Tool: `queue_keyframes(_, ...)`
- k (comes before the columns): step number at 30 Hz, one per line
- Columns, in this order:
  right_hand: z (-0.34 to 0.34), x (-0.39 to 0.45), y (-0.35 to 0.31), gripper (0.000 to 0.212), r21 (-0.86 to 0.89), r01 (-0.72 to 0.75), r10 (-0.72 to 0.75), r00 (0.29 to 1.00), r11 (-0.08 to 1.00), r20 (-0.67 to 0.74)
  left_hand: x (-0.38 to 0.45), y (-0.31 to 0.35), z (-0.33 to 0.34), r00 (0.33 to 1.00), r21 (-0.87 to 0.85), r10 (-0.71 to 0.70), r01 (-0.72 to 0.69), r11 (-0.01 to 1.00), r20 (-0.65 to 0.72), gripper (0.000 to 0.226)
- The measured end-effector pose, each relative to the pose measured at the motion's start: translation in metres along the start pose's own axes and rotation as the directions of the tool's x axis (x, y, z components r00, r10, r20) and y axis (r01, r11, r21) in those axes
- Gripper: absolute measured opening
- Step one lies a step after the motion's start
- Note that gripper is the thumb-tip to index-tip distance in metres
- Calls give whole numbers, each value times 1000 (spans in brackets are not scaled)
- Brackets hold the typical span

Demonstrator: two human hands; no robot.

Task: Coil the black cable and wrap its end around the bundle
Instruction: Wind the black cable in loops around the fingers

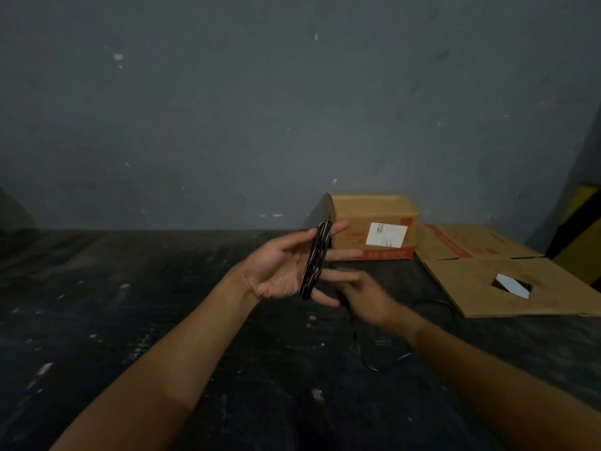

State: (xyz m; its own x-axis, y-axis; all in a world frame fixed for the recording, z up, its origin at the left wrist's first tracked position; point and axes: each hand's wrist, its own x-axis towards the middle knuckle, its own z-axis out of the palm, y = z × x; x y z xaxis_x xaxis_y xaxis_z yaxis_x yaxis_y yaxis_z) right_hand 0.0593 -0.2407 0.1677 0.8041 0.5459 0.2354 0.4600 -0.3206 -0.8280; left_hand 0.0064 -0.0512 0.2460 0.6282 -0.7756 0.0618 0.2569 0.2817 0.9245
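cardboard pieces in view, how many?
2: an upright cardboard box against the wall, just behind the hands, and a flattened cardboard sheet lying to its right. None seems hidden.

Quick count of what's here: two hands, the left hand (279, 268) and the right hand (367, 301). One black cable (314, 260), looped several times around the left fingers, though the exact number of loops is too blurry to call. One cardboard box (374, 226) standing up, with one white label (386, 235) on it. One flattened cardboard sheet (487, 271), with one cutout hole (513, 285). One dark surface (130, 304) under it all.
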Motion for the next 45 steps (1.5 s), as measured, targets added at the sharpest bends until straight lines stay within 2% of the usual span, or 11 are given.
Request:
queue_keyframes(2, 23, -11, -1, 30, 88, -41, 36, 997, 995, 63, 2, -1, -2, 1000, -18, 13, -14, 1000, -10, 51)
queue_keyframes(4, 37, -18, -4, 26, 102, -58, 49, 995, 993, 91, 6, -1, -3, 999, -20, 28, -29, 999, -20, 52)
queue_keyframes(6, 47, -24, -10, 32, 63, -29, 22, 993, 998, 112, 8, 1, -5, 998, -20, 50, -51, 999, -40, 53)
queue_keyframes(14, 60, -40, -47, 29, -123, 0, 33, 965, 992, 261, 10, 9, -21, 971, 3, 133, -135, 991, -201, 52)
queue_keyframes(21, 32, -39, -87, 27, -274, 143, -79, 970, 951, 230, 6, 3, -34, 925, 29, 140, -138, 990, -353, 51)
queue_keyframes(28, 16, -29, -97, 26, -396, 124, -32, 972, 910, 232, 14, 2, -32, 811, -44, 236, -306, 951, -536, 44)
queue_keyframes(32, 4, -24, -110, 21, -454, 167, -62, 970, 875, 237, 14, 0, -32, 787, 27, 207, -236, 971, -582, 42)
queue_keyframes(34, -11, -17, -123, 21, -529, 188, -95, 976, 828, 199, 12, -7, -35, 798, 41, 185, -197, 979, -574, 42)
queue_keyframes(38, -53, 2, -145, 17, -651, 174, -151, 984, 739, 92, 6, -18, -36, 869, 64, 71, -46, 997, -489, 43)
queue_keyframes(41, -80, 13, -151, 14, -645, 149, -166, 986, 750, 35, 3, -22, -30, 936, 42, -42, 60, 997, -348, 44)
queue_keyframes(45, -97, 21, -147, 11, -617, 136, -175, 985, 775, -2, 1, -26, -16, 971, 26, -127, 135, 991, -200, 50)
